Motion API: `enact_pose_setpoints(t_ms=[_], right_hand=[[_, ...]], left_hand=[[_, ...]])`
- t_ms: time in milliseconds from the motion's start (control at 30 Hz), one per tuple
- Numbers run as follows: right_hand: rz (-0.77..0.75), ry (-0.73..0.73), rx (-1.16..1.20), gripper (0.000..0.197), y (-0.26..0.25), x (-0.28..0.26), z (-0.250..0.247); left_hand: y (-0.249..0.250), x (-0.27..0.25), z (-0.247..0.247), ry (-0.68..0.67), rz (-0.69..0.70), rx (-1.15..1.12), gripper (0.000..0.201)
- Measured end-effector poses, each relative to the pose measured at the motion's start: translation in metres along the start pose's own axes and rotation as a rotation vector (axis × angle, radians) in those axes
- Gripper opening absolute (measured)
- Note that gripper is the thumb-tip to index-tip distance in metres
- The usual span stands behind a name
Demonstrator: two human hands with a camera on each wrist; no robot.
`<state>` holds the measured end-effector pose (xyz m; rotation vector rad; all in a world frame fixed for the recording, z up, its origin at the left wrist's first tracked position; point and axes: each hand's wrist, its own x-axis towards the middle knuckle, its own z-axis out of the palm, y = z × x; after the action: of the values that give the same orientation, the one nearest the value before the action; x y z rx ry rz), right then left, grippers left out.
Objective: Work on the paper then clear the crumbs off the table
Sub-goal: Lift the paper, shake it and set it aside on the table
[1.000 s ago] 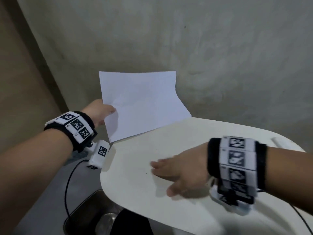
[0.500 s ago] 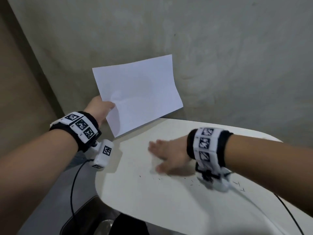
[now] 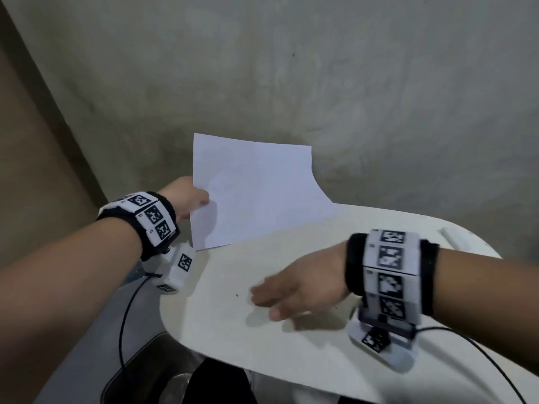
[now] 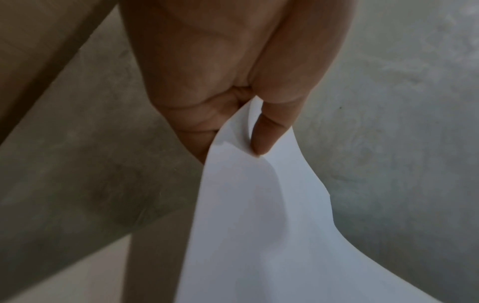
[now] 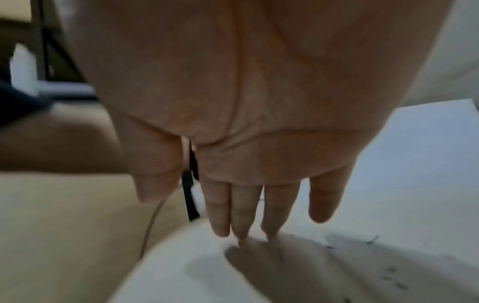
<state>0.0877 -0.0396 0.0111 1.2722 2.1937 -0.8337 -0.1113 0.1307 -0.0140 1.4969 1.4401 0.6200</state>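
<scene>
A white sheet of paper (image 3: pixel 256 191) hangs in the air past the table's far left edge, its lower right corner over the tabletop. My left hand (image 3: pixel 186 196) pinches its left edge; in the left wrist view the thumb (image 4: pixel 269 131) lies on the paper (image 4: pixel 272 235) with the fingers behind it. My right hand (image 3: pixel 294 293) is flat, palm down, over the white table (image 3: pixel 221 322), fingers straight and pointing left. Its fingertips (image 5: pixel 243 233) touch the tabletop (image 5: pixel 194 272). Small dark crumbs (image 5: pixel 388 274) lie scattered to the right of the fingers, and one speck (image 3: pixel 236 295) lies left of the hand.
A grey concrete wall (image 3: pixel 320 83) stands behind the table. A small white object (image 3: pixel 458 237) lies at the table's far right edge. Below the table's left edge sits a metal bin (image 3: pixel 151 371). Black cables run from both wrist cameras.
My right hand has swept back towards me and to the right across the table. The paper has tilted and dropped lower, still pinched in my left hand.
</scene>
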Motion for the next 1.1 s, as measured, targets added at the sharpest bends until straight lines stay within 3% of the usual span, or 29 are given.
enact_pose_setpoints(t_ms=[67, 167, 267, 333, 367, 433, 533, 600, 667, 767, 833, 867, 933, 1033, 1100], right_hand=[[0.044, 0.145, 0.185, 0.048, 0.007, -0.028, 0.001], [0.378, 0.316, 0.276, 0.052, 0.047, -0.075, 0.009], [0.762, 0.163, 0.068, 0.095, 0.082, -0.096, 0.012], [0.872, 0.039, 0.017, 0.109, 0.085, -0.088, 0.015], [0.860, 0.031, 0.004, 0.102, 0.080, -0.075, 0.020], [0.690, 0.047, -0.015, 0.094, 0.056, -0.050, 0.030], [0.327, 0.024, 0.019, 0.082, 0.005, -0.032, 0.035], [0.243, 0.037, 0.141, 0.075, -0.003, -0.037, 0.029], [0.322, 0.161, 0.241, 0.071, 0.011, -0.055, 0.023], [0.678, 0.218, 0.161, 0.070, 0.051, -0.081, 0.029], [0.867, 0.143, 0.059, 0.084, 0.064, -0.080, 0.041], [0.877, 0.128, 0.049, 0.091, 0.062, -0.073, 0.047], [0.743, 0.133, 0.058, 0.095, 0.044, -0.054, 0.054], [0.436, 0.147, 0.093, 0.085, 0.014, -0.037, 0.054], [0.394, 0.255, 0.188, 0.082, 0.009, -0.052, 0.050]], left_hand=[[0.001, 0.001, 0.003, -0.014, 0.011, 0.051, 0.025], [0.000, 0.005, 0.008, -0.036, 0.035, 0.174, 0.029], [0.003, 0.007, 0.015, -0.028, 0.047, 0.377, 0.027], [0.008, 0.002, 0.022, -0.007, 0.055, 0.515, 0.024], [0.010, 0.000, 0.025, 0.009, 0.056, 0.572, 0.022], [0.011, -0.001, 0.029, 0.046, 0.018, 0.653, 0.026], [0.010, 0.001, 0.031, 0.055, -0.046, 0.705, 0.050], [0.008, 0.002, 0.032, 0.060, -0.053, 0.731, 0.063], [0.005, 0.001, 0.032, 0.103, -0.021, 0.765, 0.092], [0.003, -0.007, 0.031, 0.162, 0.107, 0.963, 0.118], [0.002, -0.013, 0.033, 0.156, 0.206, 1.111, 0.119], [0.002, -0.015, 0.035, 0.136, 0.245, 1.151, 0.118], [0.001, -0.019, 0.042, 0.026, 0.287, 1.216, 0.109], [-0.001, -0.022, 0.055, -0.219, 0.219, 1.312, 0.079], [0.001, -0.019, 0.058, -0.277, 0.207, 1.316, 0.069]])
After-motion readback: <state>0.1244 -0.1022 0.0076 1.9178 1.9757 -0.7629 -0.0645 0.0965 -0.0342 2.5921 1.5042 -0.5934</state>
